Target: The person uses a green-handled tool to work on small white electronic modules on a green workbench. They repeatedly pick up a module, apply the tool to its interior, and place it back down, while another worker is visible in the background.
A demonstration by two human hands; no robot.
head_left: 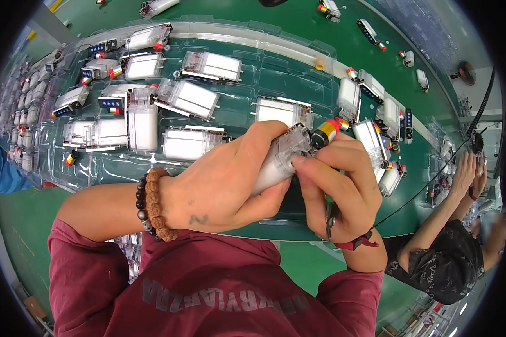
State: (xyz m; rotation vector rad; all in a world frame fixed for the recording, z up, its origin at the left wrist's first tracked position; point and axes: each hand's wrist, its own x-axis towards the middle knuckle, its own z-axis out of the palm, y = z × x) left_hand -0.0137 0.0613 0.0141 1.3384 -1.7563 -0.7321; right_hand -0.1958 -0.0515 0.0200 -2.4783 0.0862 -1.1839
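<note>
My left hand is closed around a small device with a white body and a clear plastic end. A motor-like cylinder banded yellow, black and red sticks out at its upper right. My right hand is bent close, its thumb and forefinger touching the device's clear end beside the cylinder. Under the curled fingers of that hand is a small dark hand tool with a bit of green, mostly hidden. What the right fingertips pinch, if anything, is too small to tell.
A clear plastic tray holds several similar white devices on the green table. More devices lie to the right. A thin black cable runs right. A person works at the far right; blue cloth is far left.
</note>
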